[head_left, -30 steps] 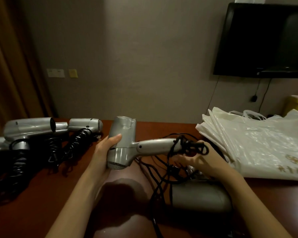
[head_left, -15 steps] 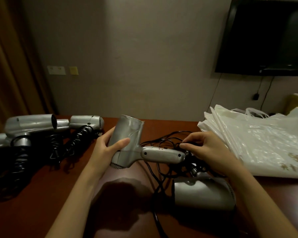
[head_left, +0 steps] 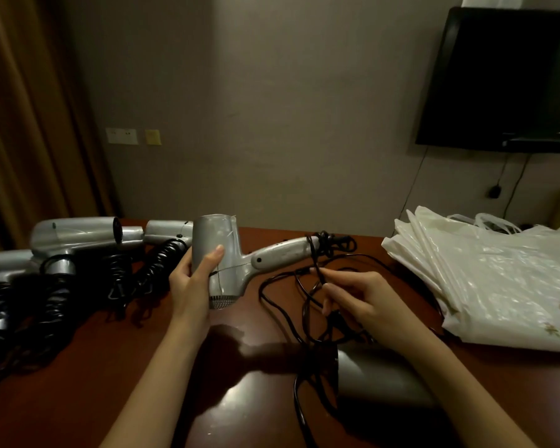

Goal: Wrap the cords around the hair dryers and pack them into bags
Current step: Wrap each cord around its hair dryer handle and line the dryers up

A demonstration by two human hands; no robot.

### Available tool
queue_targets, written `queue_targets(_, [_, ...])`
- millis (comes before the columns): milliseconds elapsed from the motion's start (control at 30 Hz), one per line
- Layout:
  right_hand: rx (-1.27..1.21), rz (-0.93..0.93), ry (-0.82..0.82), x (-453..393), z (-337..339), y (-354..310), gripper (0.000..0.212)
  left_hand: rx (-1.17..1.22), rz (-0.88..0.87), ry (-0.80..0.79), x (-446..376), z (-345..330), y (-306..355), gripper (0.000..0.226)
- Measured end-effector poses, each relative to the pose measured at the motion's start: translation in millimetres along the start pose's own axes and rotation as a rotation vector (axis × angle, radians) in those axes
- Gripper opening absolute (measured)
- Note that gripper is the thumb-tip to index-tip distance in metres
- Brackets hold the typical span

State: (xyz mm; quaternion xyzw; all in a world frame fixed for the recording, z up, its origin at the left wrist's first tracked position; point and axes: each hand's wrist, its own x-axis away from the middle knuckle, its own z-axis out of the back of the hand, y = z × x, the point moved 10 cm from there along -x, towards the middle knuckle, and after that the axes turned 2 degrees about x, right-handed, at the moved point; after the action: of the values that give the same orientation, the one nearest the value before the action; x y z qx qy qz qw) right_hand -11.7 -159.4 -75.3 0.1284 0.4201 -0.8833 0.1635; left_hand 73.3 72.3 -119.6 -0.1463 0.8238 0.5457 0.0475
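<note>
At mid-frame the left hand [head_left: 191, 279] wraps its fingers and thumb around the barrel of a silver plastic hair dryer [head_left: 227, 260], held above the glossy reddish-brown wooden table [head_left: 110, 367] with its mesh intake grille facing down and its handle pointing right. A few turns of thin black cord [head_left: 328, 244] are bunched at the handle's far end. The right hand [head_left: 359, 302], right of centre, pinches a strand of that cord between thumb and curled fingers, and loose loops spill beneath it onto the table.

Under the right forearm, at lower centre-right, a second grey hair dryer with a smooth rounded body [head_left: 379, 379] lies on its side among the trailing cord, partly covered by the arm. Along the left edge a row of silver hair dryers [head_left: 78, 234] lies with thick black coiled cords [head_left: 156, 270] tangled in front of them.

At the right edge sits a stack of crinkled, translucent white plastic bags [head_left: 485, 279] with gold print on a lower corner. In the upper right a flat black television [head_left: 505, 79] hangs on the plain grey wall, thin cables dropping below it. A brown pleated curtain [head_left: 23, 108] fills the upper left, and beside it are white and yellow wall plates [head_left: 133, 136].
</note>
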Motion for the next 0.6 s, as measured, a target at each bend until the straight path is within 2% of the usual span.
queue_targets(100, [0.015,-0.051,-0.043,1.0,2.3,8.8,0.022,0.058,0.070,-0.042,1.9,-8.1,-6.0,0.035])
queue_targets(167, [0.079,-0.091,-0.069,1.4,3.8,19.0,0.014,0.084,0.104,-0.097,3.5,-15.7,-8.1,0.038])
queue_targets(267, [0.173,-0.121,-0.074,1.4,8.1,31.4,0.016,0.081,0.164,-0.149,5.3,-22.7,-14.8,0.065])
queue_targets(367, [0.199,-0.104,-0.087,4.3,7.5,32.5,0.031,0.097,0.248,-0.187,9.6,-28.4,-25.7,0.083])
queue_targets(400, [0.204,-0.108,-0.086,5.0,7.8,32.8,0.032,0.102,0.270,-0.211,10.9,-31.4,-28.4,0.079])
queue_targets(467, [0.183,-0.122,-0.087,4.8,8.8,33.0,0.031,0.120,0.308,-0.266,14.9,-38.4,-32.4,0.056])
queue_targets(567, [0.216,-0.130,-0.124,7.8,6.8,29.8,0.045,0.118,0.346,-0.363,24.6,-49.3,-32.5,0.031])
queue_targets(600, [0.230,-0.155,-0.101,9.6,10.8,31.6,0.037,0.109,0.348,-0.386,26.9,-50.8,-31.0,0.029])
